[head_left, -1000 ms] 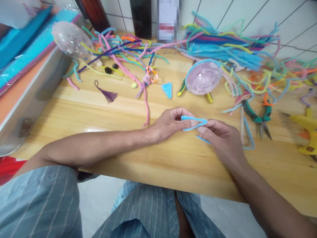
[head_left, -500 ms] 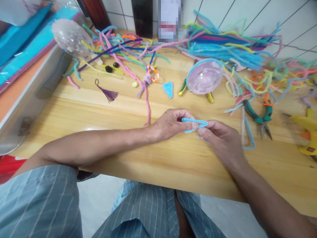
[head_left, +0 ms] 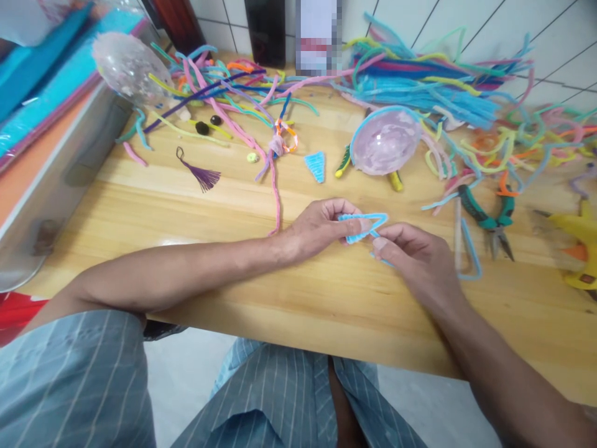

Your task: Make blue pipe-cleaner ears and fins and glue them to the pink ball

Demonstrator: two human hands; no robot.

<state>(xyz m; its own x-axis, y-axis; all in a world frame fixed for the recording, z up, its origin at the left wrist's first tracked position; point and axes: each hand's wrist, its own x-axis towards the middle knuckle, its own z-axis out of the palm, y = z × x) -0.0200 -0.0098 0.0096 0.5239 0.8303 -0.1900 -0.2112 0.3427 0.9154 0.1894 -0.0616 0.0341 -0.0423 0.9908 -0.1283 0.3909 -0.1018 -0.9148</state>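
My left hand (head_left: 326,225) pinches a blue pipe cleaner triangle (head_left: 379,219) between thumb and fingers. Its left part is filled with rows of wound pipe cleaner, while the right tip is an open outline. With thumb and forefinger, my right hand (head_left: 413,252) grips the loose end of the same blue pipe cleaner, just right of the triangle. A bit of that end shows below the right thumb. Farther back on the table lies a filled blue triangle (head_left: 315,167). To the right of my right hand is a bent blue pipe cleaner outline (head_left: 473,252).
Green-handled pliers (head_left: 489,218) and a yellow glue gun (head_left: 581,242) lie on the right. A clear dome with a blue rim (head_left: 386,142) stands behind my hands. Bundled pipe cleaners (head_left: 420,93) line the back. A purple tassel (head_left: 200,171) and a plastic bin (head_left: 60,180) are left.
My right hand has moved slightly down from the triangle's tip and now holds the pipe cleaner's end below it. The triangle has turned in my left hand, showing more of its wound face.
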